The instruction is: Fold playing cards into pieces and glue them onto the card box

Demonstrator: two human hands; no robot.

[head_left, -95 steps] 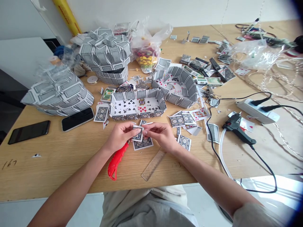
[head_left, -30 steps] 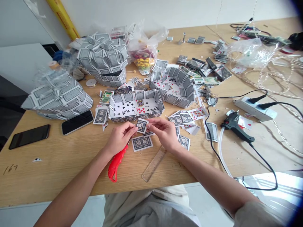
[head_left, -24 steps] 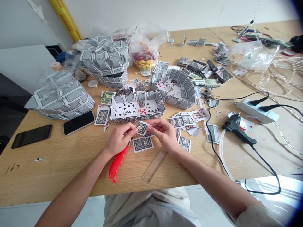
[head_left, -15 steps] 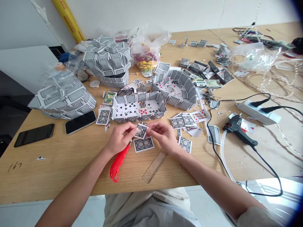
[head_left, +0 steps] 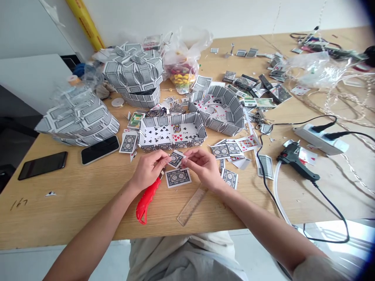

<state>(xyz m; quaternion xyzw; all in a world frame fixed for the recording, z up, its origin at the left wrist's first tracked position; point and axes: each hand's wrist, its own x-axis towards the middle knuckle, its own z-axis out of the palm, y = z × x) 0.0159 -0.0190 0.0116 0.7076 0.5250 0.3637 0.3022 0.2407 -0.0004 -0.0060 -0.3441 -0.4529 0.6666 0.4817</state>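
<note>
Pinches a small card piece (head_left: 176,159) between left hand (head_left: 150,168) and right hand (head_left: 204,167), with thumb and fingers pressed together on opposite edges of it, just in front of the rectangular card tray (head_left: 158,146) and over a larger patterned card (head_left: 178,178) on the tabletop (head_left: 93,205). Could easily crease the piece or bend it out of line by pressing harder on one side than the other, judging by so thin a sheet. Could also drop it by loosening either pinch, then confuse it with the scattered patterned cards (head_left: 224,151). Has a red-handled cutter (head_left: 147,200) just below the left hand, with metal end towards the fingers; might nick skin there by lowering that hand unguardedly, though cannot tell of any bare blade. Might knock the clear ruler (head_left: 191,207) askew by dropping the right hand. Might dent the tray by pushing forward. Might snag the black cable (head_left: 271,194) by swinging the right forearm (head_left: 263,224) outward, and so drag the glue gun (head_left: 297,162) across the table; cannot tell whether hot.
</note>
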